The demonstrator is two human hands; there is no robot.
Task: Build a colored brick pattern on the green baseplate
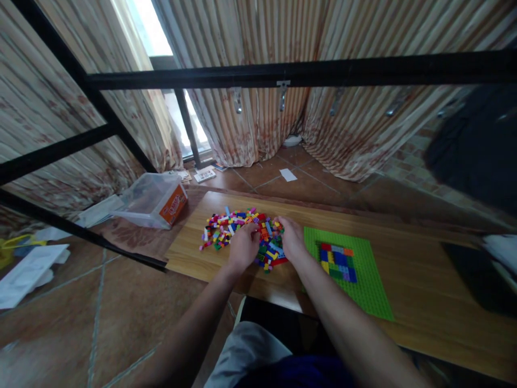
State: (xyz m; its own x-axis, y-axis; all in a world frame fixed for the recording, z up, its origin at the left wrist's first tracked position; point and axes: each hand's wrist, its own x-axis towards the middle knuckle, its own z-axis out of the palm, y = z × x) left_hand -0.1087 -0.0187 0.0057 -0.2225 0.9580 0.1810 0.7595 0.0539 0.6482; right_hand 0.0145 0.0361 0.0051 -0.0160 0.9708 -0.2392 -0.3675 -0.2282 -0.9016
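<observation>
A pile of small loose toy bricks (226,223) in many colours is spread on the wooden table. Over its front middle is my left hand (244,248), fingers curled and thumb pressed in, close to some red bricks; what it pinches is too small to make out. At the pile's right edge my right hand (292,241) has its fingers bent inward among the bricks, and any piece in them is hidden. Right of that hand lies a green baseplate (369,288), with a block of red, blue, yellow, green and white bricks (338,262) on it.
The long wooden table (420,264) carries a dark flat item (476,275) at its right. A clear plastic box (147,199) with an orange label stands on the floor beyond the left end. Black metal bars (250,77) cross in front of striped curtains.
</observation>
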